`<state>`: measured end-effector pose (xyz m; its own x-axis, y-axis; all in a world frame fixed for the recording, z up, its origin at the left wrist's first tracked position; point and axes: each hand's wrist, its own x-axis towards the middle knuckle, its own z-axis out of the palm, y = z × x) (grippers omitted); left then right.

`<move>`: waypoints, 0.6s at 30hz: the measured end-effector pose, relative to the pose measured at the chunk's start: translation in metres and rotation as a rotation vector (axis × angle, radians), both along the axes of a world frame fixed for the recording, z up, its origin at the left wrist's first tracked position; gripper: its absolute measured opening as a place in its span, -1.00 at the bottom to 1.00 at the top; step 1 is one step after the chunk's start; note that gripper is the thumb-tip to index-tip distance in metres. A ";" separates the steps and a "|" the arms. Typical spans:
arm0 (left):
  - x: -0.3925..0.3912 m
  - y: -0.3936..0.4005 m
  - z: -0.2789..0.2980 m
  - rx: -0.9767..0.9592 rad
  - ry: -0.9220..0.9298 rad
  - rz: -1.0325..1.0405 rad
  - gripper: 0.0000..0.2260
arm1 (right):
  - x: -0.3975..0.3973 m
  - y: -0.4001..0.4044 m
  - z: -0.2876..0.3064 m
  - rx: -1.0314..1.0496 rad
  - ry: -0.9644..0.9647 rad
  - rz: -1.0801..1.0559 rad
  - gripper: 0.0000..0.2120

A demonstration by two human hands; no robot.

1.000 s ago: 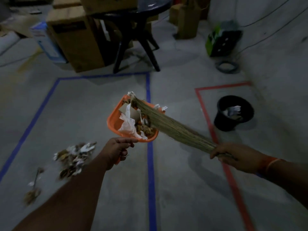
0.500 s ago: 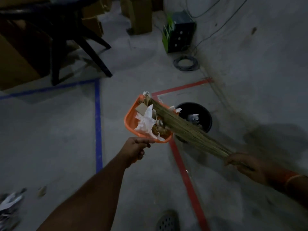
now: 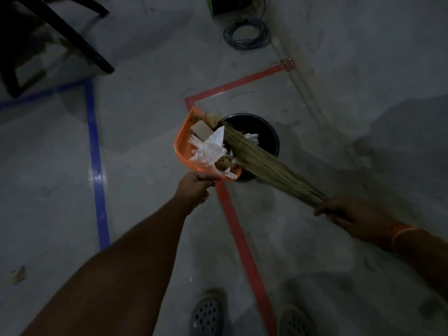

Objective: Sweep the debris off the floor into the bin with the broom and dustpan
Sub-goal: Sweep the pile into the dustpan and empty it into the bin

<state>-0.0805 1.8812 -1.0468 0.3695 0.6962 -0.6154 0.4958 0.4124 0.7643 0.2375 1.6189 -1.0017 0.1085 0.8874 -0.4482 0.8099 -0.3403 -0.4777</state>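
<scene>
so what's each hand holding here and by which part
The left hand grips the orange dustpan by its handle end, mostly hidden under the hand. The right hand grips the broom at the bound end of its bristles.

Blue tape line (image 3: pixel 95 166) runs left of the hands, red tape line (image 3: pixel 238 229) between them; coiled cable (image 3: pixel 245 35) (dark) and chair leg (image 3: pixel 72 37) lie beyond.

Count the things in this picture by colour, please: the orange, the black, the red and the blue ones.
Orange: 1, the dustpan
Black: 2, the bin and the chair leg
Red: 1, the red tape line on the floor
Blue: 1, the blue tape line on the floor
Total: 5
</scene>
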 end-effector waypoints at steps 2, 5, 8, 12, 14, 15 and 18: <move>0.013 -0.003 0.002 0.006 0.023 -0.012 -0.66 | 0.016 -0.003 -0.002 -0.029 -0.006 0.008 -0.58; 0.030 -0.004 0.009 0.025 0.075 -0.034 -0.69 | 0.034 -0.001 -0.001 -0.067 -0.006 0.024 -0.66; 0.044 -0.004 0.018 0.051 0.147 -0.072 -0.71 | 0.048 0.002 0.001 -0.089 -0.033 0.051 -0.70; 0.055 -0.003 0.029 0.101 0.254 -0.089 -0.72 | 0.060 0.005 0.006 -0.104 -0.078 0.051 -0.72; 0.061 -0.004 0.035 0.125 0.300 -0.106 -0.70 | 0.062 0.007 0.012 -0.098 -0.095 0.062 -0.73; 0.063 -0.004 0.039 0.134 0.322 -0.116 -0.69 | 0.063 0.008 0.017 -0.095 -0.104 0.064 -0.74; 0.068 -0.002 0.052 0.158 0.395 -0.132 -0.70 | 0.065 0.009 0.027 -0.105 -0.099 0.050 -0.75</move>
<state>-0.0126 1.8794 -0.9949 0.2196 0.7553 -0.6175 0.8032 0.2194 0.5539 0.3025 1.6278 -0.9744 0.1139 0.8415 -0.5280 0.8686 -0.3423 -0.3582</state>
